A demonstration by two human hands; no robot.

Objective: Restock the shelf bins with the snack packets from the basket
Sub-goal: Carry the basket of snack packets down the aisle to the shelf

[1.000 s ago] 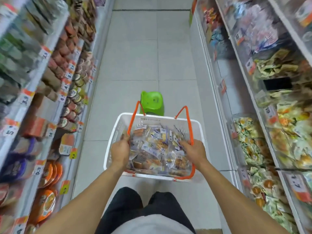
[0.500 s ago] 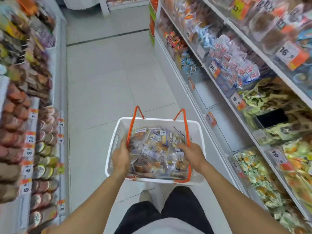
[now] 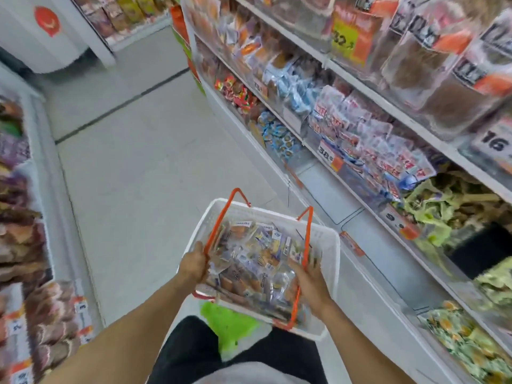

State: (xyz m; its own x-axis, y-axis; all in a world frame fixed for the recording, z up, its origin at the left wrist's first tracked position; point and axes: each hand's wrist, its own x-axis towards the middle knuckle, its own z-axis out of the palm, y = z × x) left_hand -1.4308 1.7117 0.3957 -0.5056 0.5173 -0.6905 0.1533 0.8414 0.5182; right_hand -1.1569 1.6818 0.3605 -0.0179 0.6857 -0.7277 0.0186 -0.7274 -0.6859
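Left hand: the left hand (image 3: 194, 266) grips the left side of the basket, fingers curled round the rim beside an orange handle (image 3: 219, 231).
Right hand: the right hand (image 3: 311, 286) reaches into the right side of the basket, fingers curled on the clear bag of snack packets by the other orange handle (image 3: 304, 245); blur hides the exact grip.
Basket: the white basket (image 3: 329, 261) is held in front of the body, tilted towards the right-hand shelves.
Snack packets: the snack packets (image 3: 255, 261) lie heaped inside the basket, filling most of it.
Stool: a green stool (image 3: 230, 325) shows on the floor just below the basket's near edge.
Shelf bins: the shelf bins (image 3: 368, 145) on the right hold wrapped snacks behind clear fronts, with orange price tags (image 3: 329, 156) along the shelf edges.
Left shelves: shelves (image 3: 33, 273) of brownish packets line the aisle's other side.
Floor: pale tiled floor (image 3: 144, 167) runs ahead between them.
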